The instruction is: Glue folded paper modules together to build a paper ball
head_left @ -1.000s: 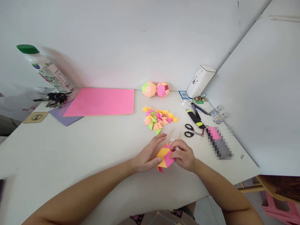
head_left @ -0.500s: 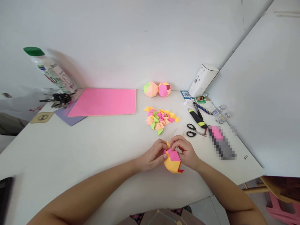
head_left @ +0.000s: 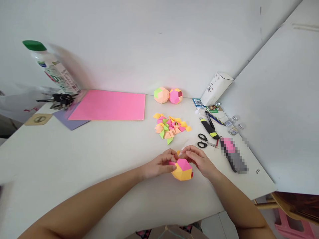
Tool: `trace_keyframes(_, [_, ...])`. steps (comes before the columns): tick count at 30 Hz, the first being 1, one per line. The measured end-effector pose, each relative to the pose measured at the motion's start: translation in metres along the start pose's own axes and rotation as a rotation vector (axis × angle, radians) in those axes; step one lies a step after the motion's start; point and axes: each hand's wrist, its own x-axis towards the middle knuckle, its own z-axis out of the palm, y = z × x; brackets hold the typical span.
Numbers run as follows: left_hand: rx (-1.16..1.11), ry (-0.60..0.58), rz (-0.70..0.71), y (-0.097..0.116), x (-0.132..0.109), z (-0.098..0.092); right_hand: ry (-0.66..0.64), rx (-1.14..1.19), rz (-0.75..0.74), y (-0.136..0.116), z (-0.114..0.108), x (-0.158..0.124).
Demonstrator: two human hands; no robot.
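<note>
Paper ball (head_left: pixel 183 170) has turned: pink atop faceted yellow

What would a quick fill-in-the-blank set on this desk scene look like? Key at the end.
1. The left hand presses its ____ against the yellow side of the paper shape.
2. Behind the loose folded pieces sit ____ paper balls.
3. The cap on the bottle is ____.
4. The handles of the scissors are ____.

Missing words: thumb; two; green; black.
</note>
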Motion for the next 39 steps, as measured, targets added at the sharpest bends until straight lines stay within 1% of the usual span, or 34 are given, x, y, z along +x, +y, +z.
trace_keyframes(4, [0.035, 0.009, 0.003, -0.002, 0.002, 0.0, 0.02, 0.027, -0.015, 0.001, 0.002, -0.004])
trace_keyframes(16, [0.028, 0.02, -0.04, -0.002, 0.003, 0.001, 0.05, 0.03, -0.023, 0.004, 0.01, -0.006])
trace_keyframes(22, [0.045, 0.017, -0.031, -0.005, 0.004, 0.0, -0.032, 0.099, 0.069, 0.005, 0.01, -0.007])
trace_keyframes(26, [0.051, -0.014, -0.033, -0.006, 0.004, -0.001, -0.059, 0.128, 0.114, 0.008, 0.012, -0.006])
trace_keyframes(30, [0.063, -0.023, -0.035, -0.004, 0.003, -0.002, -0.049, 0.145, 0.087, 0.01, 0.015, -0.007])
trace_keyframes(33, [0.061, -0.033, -0.037, -0.003, 0.003, -0.003, -0.033, 0.113, 0.075, 0.01, 0.017, -0.008])
trace_keyframes(39, [0.05, -0.08, -0.053, -0.007, 0.002, -0.005, -0.055, 0.081, 0.085, 0.011, 0.019, -0.006])
